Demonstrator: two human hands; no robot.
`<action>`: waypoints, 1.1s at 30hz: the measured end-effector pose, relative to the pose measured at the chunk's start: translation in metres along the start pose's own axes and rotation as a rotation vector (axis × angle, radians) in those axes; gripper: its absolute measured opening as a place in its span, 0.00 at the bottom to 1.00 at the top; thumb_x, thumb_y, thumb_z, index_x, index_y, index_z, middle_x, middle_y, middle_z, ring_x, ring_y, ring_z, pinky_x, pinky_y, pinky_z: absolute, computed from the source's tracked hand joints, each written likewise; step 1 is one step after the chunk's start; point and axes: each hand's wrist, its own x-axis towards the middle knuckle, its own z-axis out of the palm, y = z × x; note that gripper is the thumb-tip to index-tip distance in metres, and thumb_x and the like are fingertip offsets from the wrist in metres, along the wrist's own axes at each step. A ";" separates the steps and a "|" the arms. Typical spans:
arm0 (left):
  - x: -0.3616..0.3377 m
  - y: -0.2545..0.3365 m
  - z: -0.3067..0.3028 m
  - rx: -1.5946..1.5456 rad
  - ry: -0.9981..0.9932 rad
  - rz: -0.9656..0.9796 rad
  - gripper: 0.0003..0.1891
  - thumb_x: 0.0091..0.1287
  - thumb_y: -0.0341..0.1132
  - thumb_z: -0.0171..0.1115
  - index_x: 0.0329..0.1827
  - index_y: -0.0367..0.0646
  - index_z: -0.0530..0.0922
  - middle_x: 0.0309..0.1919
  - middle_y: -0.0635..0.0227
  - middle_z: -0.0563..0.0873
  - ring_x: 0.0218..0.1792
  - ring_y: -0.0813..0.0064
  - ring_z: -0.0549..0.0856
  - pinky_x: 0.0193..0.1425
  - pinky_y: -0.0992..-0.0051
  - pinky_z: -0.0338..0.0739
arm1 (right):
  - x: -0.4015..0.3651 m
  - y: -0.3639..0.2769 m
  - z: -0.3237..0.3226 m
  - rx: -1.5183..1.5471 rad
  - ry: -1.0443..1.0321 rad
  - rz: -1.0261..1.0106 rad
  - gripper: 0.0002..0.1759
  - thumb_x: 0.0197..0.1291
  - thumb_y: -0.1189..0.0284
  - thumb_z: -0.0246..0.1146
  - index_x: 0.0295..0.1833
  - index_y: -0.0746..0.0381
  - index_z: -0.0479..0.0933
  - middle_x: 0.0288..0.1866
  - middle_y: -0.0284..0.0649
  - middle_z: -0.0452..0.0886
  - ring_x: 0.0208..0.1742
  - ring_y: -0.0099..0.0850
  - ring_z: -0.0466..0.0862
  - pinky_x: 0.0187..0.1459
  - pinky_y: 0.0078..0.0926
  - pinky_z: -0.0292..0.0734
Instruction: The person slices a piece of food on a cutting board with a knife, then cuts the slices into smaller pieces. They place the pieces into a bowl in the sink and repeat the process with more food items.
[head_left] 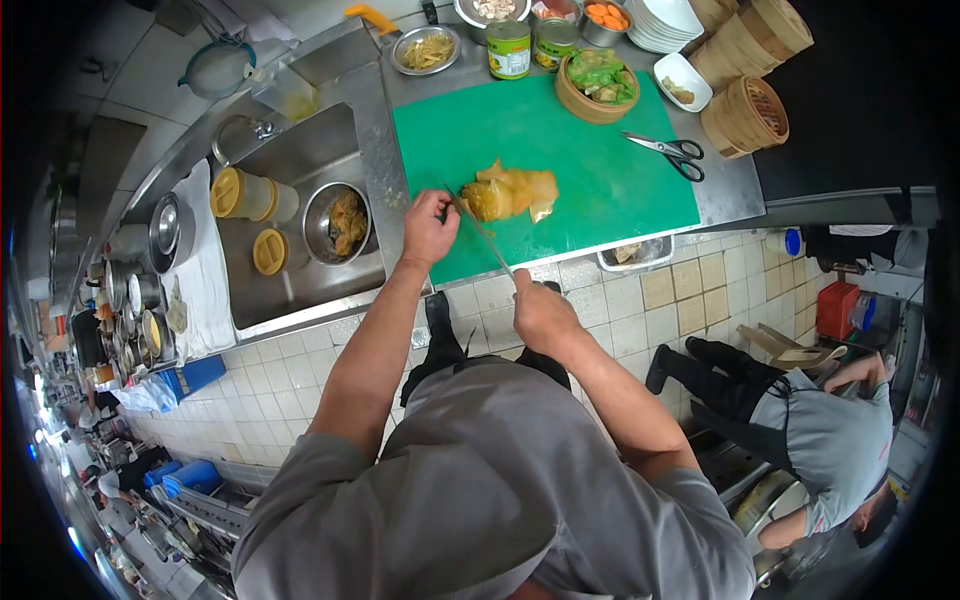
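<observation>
On the green cutting board (pixel 590 150) lies a yellow-brown piece of food (pixel 508 193), its left end darker. My right hand (pixel 543 318) is wrapped round the handle of a knife (pixel 488 240) at the board's front edge. The blade slants up and left, along the left end of the food. My left hand (pixel 431 228) is at the board's left edge, just left of the blade, with fingers curled together; what they hold, if anything, is hidden.
Scissors (pixel 672 152) and a bamboo steamer with greens (pixel 597 85) lie on the board. Left is a sink (pixel 300 290) with a metal bowl (pixel 336 223). Cans (pixel 509 50) and plates (pixel 665 25) stand behind. A co-worker (pixel 822 430) is at the lower right.
</observation>
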 end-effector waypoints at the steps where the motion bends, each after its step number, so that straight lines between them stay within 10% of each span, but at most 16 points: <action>1: 0.000 -0.001 0.000 -0.001 0.000 -0.001 0.09 0.65 0.23 0.71 0.46 0.38 0.83 0.39 0.60 0.87 0.35 0.68 0.86 0.43 0.68 0.85 | -0.001 0.000 0.001 -0.001 0.000 0.001 0.18 0.68 0.80 0.54 0.62 0.73 0.69 0.50 0.71 0.87 0.54 0.68 0.90 0.58 0.64 0.84; 25: 0.000 -0.002 0.000 0.003 -0.019 0.043 0.07 0.64 0.22 0.70 0.43 0.38 0.82 0.38 0.60 0.86 0.34 0.67 0.86 0.42 0.68 0.84 | 0.004 0.003 0.015 0.025 -0.023 0.013 0.21 0.68 0.82 0.54 0.65 0.75 0.68 0.49 0.70 0.88 0.55 0.67 0.90 0.59 0.63 0.83; 33: 0.001 -0.001 -0.003 -0.037 -0.011 -0.053 0.18 0.62 0.20 0.69 0.55 0.38 0.85 0.46 0.58 0.87 0.37 0.66 0.86 0.44 0.68 0.85 | 0.004 0.006 0.013 0.114 0.035 0.008 0.15 0.77 0.75 0.55 0.61 0.74 0.67 0.45 0.71 0.88 0.51 0.69 0.89 0.55 0.66 0.82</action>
